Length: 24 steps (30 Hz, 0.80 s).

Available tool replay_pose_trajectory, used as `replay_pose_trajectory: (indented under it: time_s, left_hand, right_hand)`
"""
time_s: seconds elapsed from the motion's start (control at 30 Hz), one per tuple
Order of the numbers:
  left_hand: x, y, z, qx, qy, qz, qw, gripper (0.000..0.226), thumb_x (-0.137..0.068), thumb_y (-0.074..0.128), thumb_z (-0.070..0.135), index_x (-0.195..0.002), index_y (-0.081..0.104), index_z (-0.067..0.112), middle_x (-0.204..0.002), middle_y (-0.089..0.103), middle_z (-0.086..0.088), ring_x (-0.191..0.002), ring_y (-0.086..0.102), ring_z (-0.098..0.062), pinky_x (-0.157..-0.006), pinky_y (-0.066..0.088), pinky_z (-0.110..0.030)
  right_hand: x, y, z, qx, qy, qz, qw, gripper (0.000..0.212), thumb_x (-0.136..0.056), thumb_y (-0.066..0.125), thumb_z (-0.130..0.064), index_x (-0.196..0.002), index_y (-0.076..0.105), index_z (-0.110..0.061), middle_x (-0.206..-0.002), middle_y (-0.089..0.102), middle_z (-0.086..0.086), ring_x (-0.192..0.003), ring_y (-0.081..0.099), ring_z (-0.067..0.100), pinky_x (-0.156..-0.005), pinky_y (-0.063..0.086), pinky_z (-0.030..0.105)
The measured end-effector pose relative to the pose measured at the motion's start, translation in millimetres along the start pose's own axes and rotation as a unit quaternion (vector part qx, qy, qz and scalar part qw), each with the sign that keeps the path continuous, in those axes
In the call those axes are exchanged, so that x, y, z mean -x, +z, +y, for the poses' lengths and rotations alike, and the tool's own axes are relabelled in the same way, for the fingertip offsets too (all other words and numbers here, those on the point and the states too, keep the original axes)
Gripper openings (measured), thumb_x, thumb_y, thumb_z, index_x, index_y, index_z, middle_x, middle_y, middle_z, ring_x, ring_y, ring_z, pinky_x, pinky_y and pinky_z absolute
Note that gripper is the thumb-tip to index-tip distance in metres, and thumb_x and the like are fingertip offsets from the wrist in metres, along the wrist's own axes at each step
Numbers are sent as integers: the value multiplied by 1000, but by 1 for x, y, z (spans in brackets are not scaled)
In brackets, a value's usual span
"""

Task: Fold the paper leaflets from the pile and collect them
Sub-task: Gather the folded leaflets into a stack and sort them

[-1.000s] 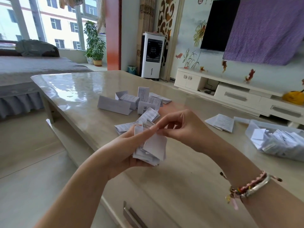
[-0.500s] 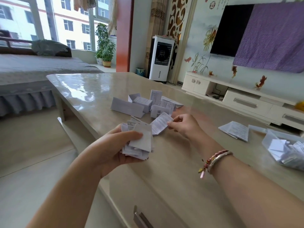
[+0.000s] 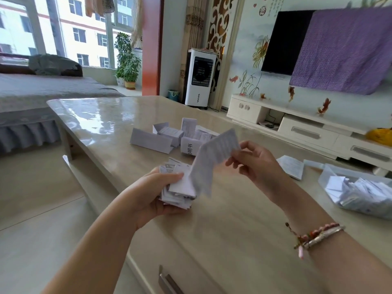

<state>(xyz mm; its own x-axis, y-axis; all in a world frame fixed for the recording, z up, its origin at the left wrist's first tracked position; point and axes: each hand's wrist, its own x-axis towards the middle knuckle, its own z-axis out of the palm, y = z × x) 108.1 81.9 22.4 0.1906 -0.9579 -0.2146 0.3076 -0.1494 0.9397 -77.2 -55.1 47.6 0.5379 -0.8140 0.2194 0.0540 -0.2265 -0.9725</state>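
Observation:
My left hand [image 3: 152,193] grips a stack of folded leaflets [image 3: 180,190] just above the table's near edge, thumb on top. My right hand [image 3: 252,162] pinches the upper corner of a printed leaflet [image 3: 212,158], which hangs partly unfolded in the air between both hands, its lower end reaching the stack. A pile of loose, half-folded white leaflets [image 3: 169,136] lies on the beige table [image 3: 101,122] behind my hands.
A clear plastic bin [image 3: 360,192] holding several folded leaflets stands at the right edge of the table. A flat leaflet [image 3: 291,166] lies beside it. A drawer handle [image 3: 167,283] shows below the table's front. A TV cabinet stands beyond the table.
My right hand reached to the pile, took a leaflet and lifted it up toward the stack. My left hand kept holding the stack, and the view shifted slightly.

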Motion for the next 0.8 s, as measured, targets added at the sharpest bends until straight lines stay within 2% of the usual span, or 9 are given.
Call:
replay_pose_trajectory:
  time_s: [0.07,0.13,0.23,0.3,0.4,0.5,0.57,0.7,0.8]
  left_hand:
    - [-1,6,-2,-20,-2,1,1000,17,-90,61,15,-105,62,8,-88,67,-17,-77,64,-27,-68,59,-36]
    - [-2,10,-2,-18,-1,2,1000,13,-90,61,16,-98,63,7,-91,64,-20,-83,60,-30,-66,58,-34]
    - [-3,10,-3,12,8,19,1000,23,-93,57,16,-113,62,6,-102,71,-21,-87,68,-31,-64,59,-35]
    - [-4,9,-4,34,17,22,999,27,-95,55,17,-119,61,9,-102,71,-21,-89,70,-31,-66,60,-37]
    - [-5,5,-2,50,15,25,998,33,-96,51,30,-117,65,7,-103,71,-20,-88,69,-30,-70,59,-39]
    - [-5,0,0,84,4,19,996,55,-92,47,51,-111,67,4,-105,69,-24,-92,68,-33,-71,60,-39]
    - [-4,-3,0,64,10,19,998,56,-86,55,50,-113,66,3,-102,70,-24,-88,69,-33,-70,60,-39]
    - [-4,-14,-1,88,22,61,994,33,-93,56,21,-119,58,1,-98,70,-25,-77,70,-31,-62,60,-38]
    - [-5,-23,1,104,40,106,988,30,-94,53,14,-121,54,2,-102,69,-28,-78,69,-34,-60,60,-42]
  right_hand:
    - [6,10,2,195,-99,2,976,13,-91,61,-12,-80,54,-14,-72,64,-6,-66,54,2,-61,41,13]
    - [12,24,1,339,-222,16,914,14,-90,62,-13,-80,53,-15,-80,58,-6,-74,52,1,-66,40,13]
    - [18,40,2,448,-368,-43,814,14,-91,56,-4,-90,49,-17,-100,60,3,-96,55,19,-83,46,30]
    - [21,46,8,494,-403,-97,764,29,-87,56,3,-97,44,-21,-114,64,3,-107,58,23,-89,46,32]
    - [21,48,16,528,-405,-108,738,44,-79,61,9,-106,46,-21,-121,65,0,-113,59,19,-91,45,31]
    - [21,48,17,562,-406,-97,715,32,-81,62,7,-104,60,-16,-114,68,-4,-114,59,15,-89,45,33]
    - [19,52,18,554,-401,-105,722,27,-81,61,4,-97,60,-18,-111,69,-6,-115,58,11,-89,42,32]
    - [8,55,21,450,-292,-116,836,33,-79,63,0,-98,60,-27,-118,64,-20,-122,45,-5,-99,27,22]
    - [-14,53,26,471,-265,-64,839,48,-77,58,3,-115,63,-26,-123,60,-20,-123,42,0,-99,22,12]
